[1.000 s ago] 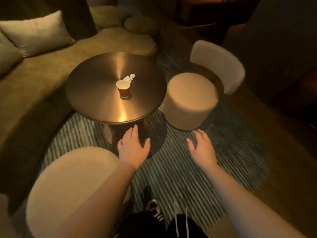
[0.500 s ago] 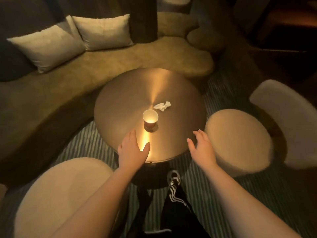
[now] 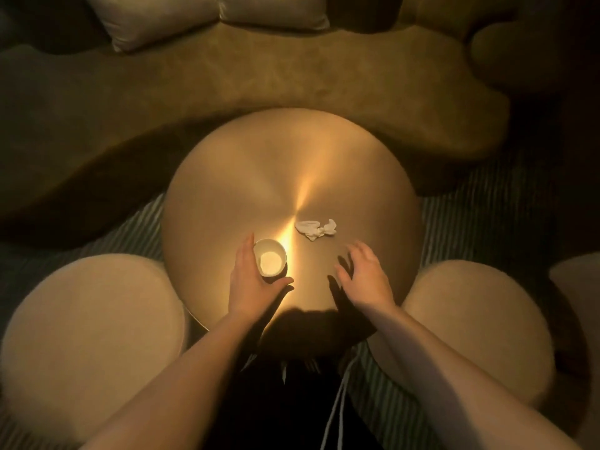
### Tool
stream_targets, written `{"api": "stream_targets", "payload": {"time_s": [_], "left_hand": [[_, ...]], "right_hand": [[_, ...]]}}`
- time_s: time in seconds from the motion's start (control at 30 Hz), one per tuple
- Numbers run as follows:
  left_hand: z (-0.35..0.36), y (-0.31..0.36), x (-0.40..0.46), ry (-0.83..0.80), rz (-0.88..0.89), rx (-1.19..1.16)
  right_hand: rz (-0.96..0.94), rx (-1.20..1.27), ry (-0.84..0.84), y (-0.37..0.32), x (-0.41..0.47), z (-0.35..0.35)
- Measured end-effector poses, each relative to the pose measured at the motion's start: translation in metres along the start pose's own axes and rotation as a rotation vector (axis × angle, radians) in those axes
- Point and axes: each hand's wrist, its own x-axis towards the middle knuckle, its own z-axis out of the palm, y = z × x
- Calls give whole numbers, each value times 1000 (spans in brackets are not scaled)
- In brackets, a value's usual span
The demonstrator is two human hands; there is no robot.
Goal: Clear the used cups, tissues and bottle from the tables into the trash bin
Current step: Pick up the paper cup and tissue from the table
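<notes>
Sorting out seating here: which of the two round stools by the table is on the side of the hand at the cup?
The left stool. The left hand curls round the cup on that side; the right stool sits beside the empty right hand.

Probably a dim lounge or café seating corner: round brass-toned table (image 3: 292, 177) under the left hand (image 3: 251, 284), curved upholstered sofa (image 3: 292, 76) with cushions (image 3: 272, 9) beyond it, round padded stools (image 3: 87, 345) at either side, striped rug (image 3: 454, 219) underneath.
</notes>
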Motion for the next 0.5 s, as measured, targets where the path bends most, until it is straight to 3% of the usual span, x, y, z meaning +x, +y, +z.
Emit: {"api": "stream_targets", "payload": {"time_s": [0.2, 0.4, 0.5], "left_hand": [[14, -3, 23, 45, -98, -37], [4, -11, 33, 55, -21, 52], [0, -15, 34, 43, 24, 90]], "right_hand": [[-26, -56, -79, -6, 64, 12], [-152, -160, -167, -21, 108, 37], [-189, -242, -109, -25, 113, 49]]}}
